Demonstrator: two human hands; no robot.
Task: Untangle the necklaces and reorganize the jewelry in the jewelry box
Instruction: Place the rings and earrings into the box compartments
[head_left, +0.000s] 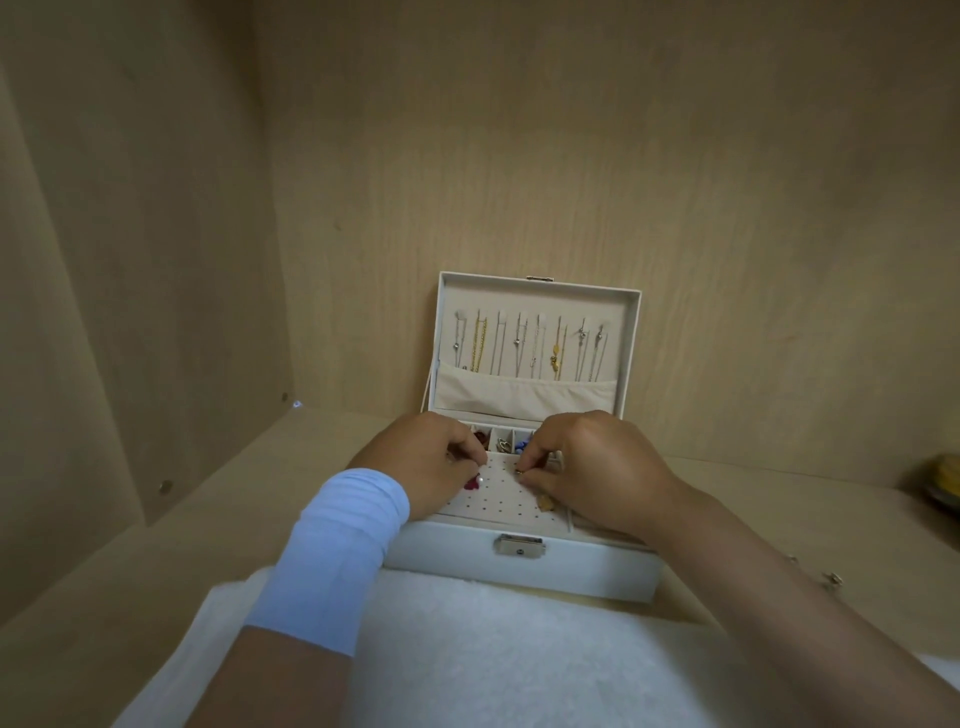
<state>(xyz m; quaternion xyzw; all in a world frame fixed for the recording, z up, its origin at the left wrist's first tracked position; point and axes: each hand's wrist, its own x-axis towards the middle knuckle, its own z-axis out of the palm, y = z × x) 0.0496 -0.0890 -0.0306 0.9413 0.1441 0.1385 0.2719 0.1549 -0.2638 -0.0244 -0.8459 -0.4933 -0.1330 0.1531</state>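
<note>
A white jewelry box (524, 569) stands open on a wooden shelf. Several silver and gold necklaces (530, 343) hang straight on hooks inside its raised lid, their ends tucked in a cloth pocket. My left hand (421, 462) rests curled on the left of the perforated earring panel (506, 496), fingertips pinched beside a red earring (471, 483). My right hand (587, 467) pinches a small stud earring (518, 472) against the panel. A gold piece (545, 501) lies under my right hand. Small compartments behind hold a silver heart piece (504, 445) and blue pieces (522, 445).
A white fluffy towel (493, 660) lies in front of the box. Wooden walls close in at the left and back. A dish with something yellow (943, 480) sits at the right edge. Small metal pieces (831, 578) lie on the shelf at right.
</note>
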